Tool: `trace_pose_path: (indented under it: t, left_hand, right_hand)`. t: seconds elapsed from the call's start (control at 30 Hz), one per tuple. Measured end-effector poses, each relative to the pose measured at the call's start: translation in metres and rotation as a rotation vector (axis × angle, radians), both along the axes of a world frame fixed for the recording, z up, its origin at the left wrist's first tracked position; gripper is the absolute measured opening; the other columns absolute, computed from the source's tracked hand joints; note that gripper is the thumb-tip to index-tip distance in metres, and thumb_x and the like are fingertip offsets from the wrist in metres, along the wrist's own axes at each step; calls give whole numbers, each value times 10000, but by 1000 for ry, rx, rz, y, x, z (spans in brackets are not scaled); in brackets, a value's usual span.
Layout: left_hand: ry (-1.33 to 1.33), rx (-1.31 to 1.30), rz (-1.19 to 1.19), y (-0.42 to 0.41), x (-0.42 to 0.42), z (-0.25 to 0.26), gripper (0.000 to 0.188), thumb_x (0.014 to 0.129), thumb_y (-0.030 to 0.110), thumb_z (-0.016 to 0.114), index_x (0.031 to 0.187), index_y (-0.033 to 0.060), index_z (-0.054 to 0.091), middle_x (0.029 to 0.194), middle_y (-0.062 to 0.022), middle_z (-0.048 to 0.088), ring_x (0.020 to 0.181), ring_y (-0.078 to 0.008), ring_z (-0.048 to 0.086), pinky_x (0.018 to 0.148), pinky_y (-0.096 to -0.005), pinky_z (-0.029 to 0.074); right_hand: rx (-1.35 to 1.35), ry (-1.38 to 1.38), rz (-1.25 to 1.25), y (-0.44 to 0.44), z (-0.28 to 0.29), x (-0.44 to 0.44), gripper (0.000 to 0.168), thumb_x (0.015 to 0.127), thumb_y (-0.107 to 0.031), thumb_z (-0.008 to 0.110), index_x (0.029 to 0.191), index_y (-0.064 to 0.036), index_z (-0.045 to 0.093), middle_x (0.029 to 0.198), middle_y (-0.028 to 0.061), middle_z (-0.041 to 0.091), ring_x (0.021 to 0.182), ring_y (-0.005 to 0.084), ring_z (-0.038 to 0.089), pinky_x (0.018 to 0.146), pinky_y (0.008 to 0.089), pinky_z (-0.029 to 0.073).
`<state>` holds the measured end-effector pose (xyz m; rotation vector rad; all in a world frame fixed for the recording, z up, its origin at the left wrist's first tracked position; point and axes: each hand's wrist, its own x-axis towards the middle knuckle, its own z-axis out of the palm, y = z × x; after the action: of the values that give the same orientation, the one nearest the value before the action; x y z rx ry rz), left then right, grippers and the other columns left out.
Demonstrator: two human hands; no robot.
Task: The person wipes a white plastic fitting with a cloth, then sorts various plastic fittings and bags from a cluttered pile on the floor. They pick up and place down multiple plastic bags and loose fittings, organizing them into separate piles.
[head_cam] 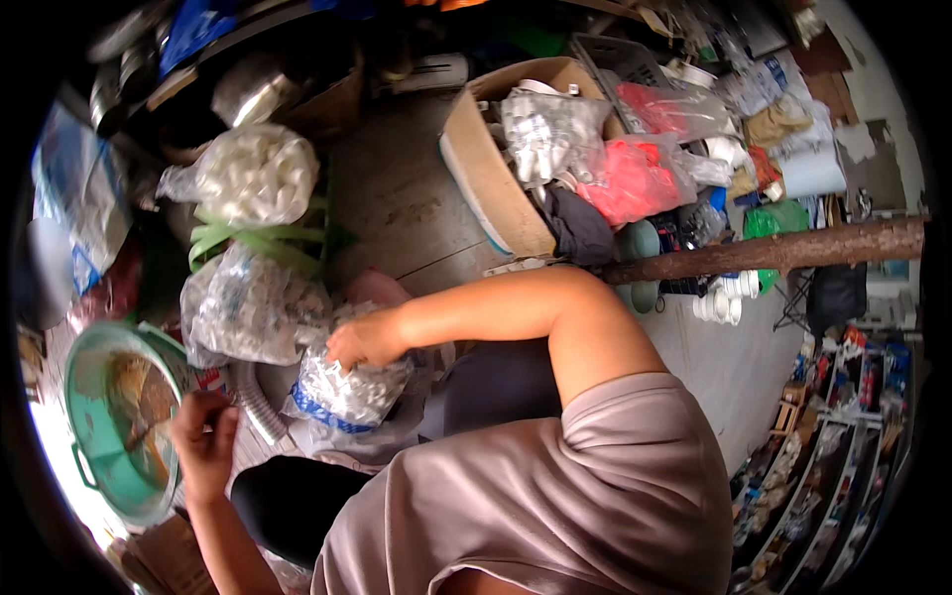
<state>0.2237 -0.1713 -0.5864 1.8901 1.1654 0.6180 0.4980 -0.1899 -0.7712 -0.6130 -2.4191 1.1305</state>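
My right hand [368, 340] reaches down onto a clear plastic bag with a blue band [349, 390], filled with small white pieces; its fingertips are hidden among them, so its grip cannot be made out. Raised beside the green plastic basin [85, 401], my left hand [204, 439] has curled fingers, and whether something small is between them cannot be told. Just beyond the blue-banded bag sits a larger clear bag of whitish pieces [249, 305]. Farther up lies another clear bag with white plastic fittings [256, 175], with light green straps [260, 245] between the two.
A cardboard box [491, 171] holds bagged white fittings and a bag of red items [632, 178]. A rough wooden pole [788, 249] juts in from the right. A grey corrugated hose [259, 405] lies beside the basin. Loaded shelves [833, 446] stand at the lower right.
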Motion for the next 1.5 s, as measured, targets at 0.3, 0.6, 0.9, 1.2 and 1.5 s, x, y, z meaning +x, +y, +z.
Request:
trace_pose_path:
  t: [0.3, 0.6, 0.9, 1.2, 1.5]
  left_hand:
    - [64, -286, -283, 8, 170, -60, 130, 768, 93, 657, 801, -5, 580, 639, -106, 597, 557, -134, 562, 530, -265, 444]
    - [-105, -767, -135, 54, 401, -117, 729, 799, 361, 648, 1300, -8, 268, 1155, -160, 476, 977, -249, 516, 727, -369, 508]
    - [-138, -759, -90, 71, 453, -149, 865, 772, 148, 573, 1406, 169, -16, 1138, -124, 511, 853, -231, 595, 590, -336, 538]
    - [-156, -625, -43, 163, 475, -156, 616, 711, 117, 534, 1287, 135, 316, 907, -91, 606, 643, -202, 627, 473, -315, 520]
    - [-101, -743, -66, 140, 440, -155, 763, 800, 355, 621, 1405, 223, 176, 1121, -57, 520, 906, -192, 561, 694, -325, 485]
  right_hand:
    - [30, 291, -1013, -38, 94, 159, 170, 783, -40, 620, 950, -6, 619, 892, 97, 625, 790, 175, 612, 681, 280, 490]
    - [-450, 1290, -2294, -159, 40, 336, 474, 746, -141, 606, 1156, -124, 368, 965, 36, 506, 811, 161, 513, 748, 360, 425]
    - [-422, 1219, -1873, -113, 29, 348, 723, 736, -6, 539, 1367, -199, 243, 1129, 32, 494, 769, 142, 540, 528, 246, 434]
    - [-417, 1006, -1856, -44, -2, 371, 882, 788, -31, 585, 1413, -359, 58, 1110, 3, 525, 875, 106, 533, 594, 258, 432]
    - [-259, 1042, -1758, -57, -44, 367, 905, 815, -108, 606, 1427, -230, -49, 1321, 17, 359, 1064, 136, 443, 783, 328, 430]
